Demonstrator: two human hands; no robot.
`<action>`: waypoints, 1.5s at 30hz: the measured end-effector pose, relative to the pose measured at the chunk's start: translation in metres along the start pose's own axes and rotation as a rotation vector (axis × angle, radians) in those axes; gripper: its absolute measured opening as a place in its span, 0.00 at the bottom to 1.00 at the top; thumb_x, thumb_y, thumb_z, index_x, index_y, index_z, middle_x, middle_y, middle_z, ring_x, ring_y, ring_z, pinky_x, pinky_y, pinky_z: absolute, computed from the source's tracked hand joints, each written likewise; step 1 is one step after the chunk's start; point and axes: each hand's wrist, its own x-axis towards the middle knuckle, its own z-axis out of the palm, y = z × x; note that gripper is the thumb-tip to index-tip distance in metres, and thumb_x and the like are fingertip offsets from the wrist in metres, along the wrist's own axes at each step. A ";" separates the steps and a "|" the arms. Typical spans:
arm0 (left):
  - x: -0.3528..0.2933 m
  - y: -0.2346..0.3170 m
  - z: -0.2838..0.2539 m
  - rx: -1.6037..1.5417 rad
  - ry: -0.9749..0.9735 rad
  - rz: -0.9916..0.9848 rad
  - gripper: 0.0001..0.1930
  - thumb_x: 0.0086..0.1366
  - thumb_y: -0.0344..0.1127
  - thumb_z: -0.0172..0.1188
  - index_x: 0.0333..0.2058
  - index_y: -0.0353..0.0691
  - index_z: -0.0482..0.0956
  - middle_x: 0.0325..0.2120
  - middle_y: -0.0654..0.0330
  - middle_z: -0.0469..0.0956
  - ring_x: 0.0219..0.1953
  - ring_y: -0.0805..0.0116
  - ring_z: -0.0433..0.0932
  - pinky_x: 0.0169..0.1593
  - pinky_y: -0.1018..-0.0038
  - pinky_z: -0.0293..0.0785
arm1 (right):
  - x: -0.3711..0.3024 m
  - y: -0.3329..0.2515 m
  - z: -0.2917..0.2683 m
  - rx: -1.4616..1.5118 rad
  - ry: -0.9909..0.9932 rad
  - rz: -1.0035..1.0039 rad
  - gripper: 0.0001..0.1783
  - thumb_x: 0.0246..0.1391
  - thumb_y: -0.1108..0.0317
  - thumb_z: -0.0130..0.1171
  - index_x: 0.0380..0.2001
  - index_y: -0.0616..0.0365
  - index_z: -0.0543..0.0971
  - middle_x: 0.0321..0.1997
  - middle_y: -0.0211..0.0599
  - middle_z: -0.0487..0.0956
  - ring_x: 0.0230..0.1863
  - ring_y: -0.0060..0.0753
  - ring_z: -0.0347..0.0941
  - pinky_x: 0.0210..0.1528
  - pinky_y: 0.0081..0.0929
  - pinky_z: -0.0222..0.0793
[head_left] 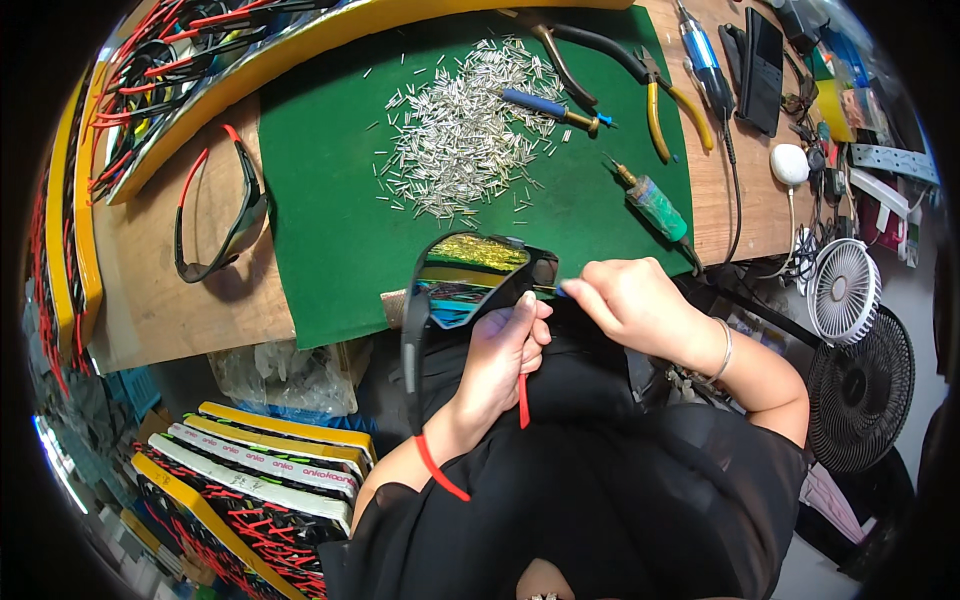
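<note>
My left hand (503, 352) is closed on a pair of sunglasses (468, 285) with mirrored lenses, a black frame and red temple tips. They are held up at the near edge of the green mat (330, 250). One temple hangs down past my left wrist, and the other red tip shows below my fingers. My right hand (628, 305) pinches a thin tool with a blue part (560, 292), its tip against the right end of the frame. Most of that tool is hidden in my fingers, so its exact kind does not show.
A pile of small metal pins (465, 140) covers the mat's middle. Around it lie a blue-handled tool (535, 102), pliers (655, 100) and a green-handled tool (655, 208). Another pair of sunglasses (245, 215) lies left. Yellow-edged trays (200, 130) hold more. A white fan (843, 290) stands right.
</note>
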 end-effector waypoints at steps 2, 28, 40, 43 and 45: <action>-0.001 0.001 0.001 0.000 0.013 -0.004 0.15 0.66 0.42 0.46 0.33 0.33 0.70 0.17 0.66 0.67 0.12 0.86 0.52 0.15 0.87 0.47 | -0.001 -0.002 -0.001 0.027 0.073 -0.095 0.12 0.48 0.63 0.56 0.26 0.60 0.68 0.23 0.43 0.70 0.23 0.47 0.70 0.25 0.35 0.67; -0.001 0.001 0.001 0.001 0.005 -0.011 0.15 0.66 0.42 0.45 0.33 0.34 0.69 0.16 0.67 0.66 0.12 0.85 0.52 0.15 0.87 0.48 | -0.011 0.000 0.014 0.415 0.345 0.103 0.14 0.47 0.62 0.60 0.19 0.63 0.73 0.08 0.35 0.64 0.10 0.29 0.58 0.15 0.25 0.57; -0.001 0.000 0.000 -0.009 -0.001 -0.004 0.14 0.66 0.42 0.46 0.32 0.35 0.69 0.16 0.67 0.65 0.12 0.85 0.53 0.15 0.87 0.50 | -0.013 -0.003 0.003 0.490 0.249 0.111 0.11 0.52 0.67 0.55 0.31 0.65 0.74 0.19 0.33 0.72 0.19 0.19 0.66 0.23 0.18 0.63; -0.001 0.000 0.001 -0.012 0.006 -0.012 0.14 0.66 0.42 0.46 0.32 0.35 0.69 0.16 0.67 0.65 0.12 0.85 0.52 0.15 0.87 0.50 | -0.013 -0.003 -0.001 0.553 0.080 0.370 0.13 0.49 0.65 0.57 0.32 0.64 0.74 0.19 0.38 0.73 0.21 0.26 0.69 0.25 0.21 0.65; -0.001 0.001 0.001 -0.010 0.002 -0.016 0.14 0.65 0.42 0.46 0.32 0.35 0.69 0.16 0.67 0.65 0.12 0.85 0.52 0.15 0.87 0.50 | -0.014 0.002 0.000 0.467 0.109 0.184 0.13 0.49 0.64 0.58 0.32 0.64 0.74 0.19 0.37 0.72 0.21 0.24 0.68 0.25 0.20 0.64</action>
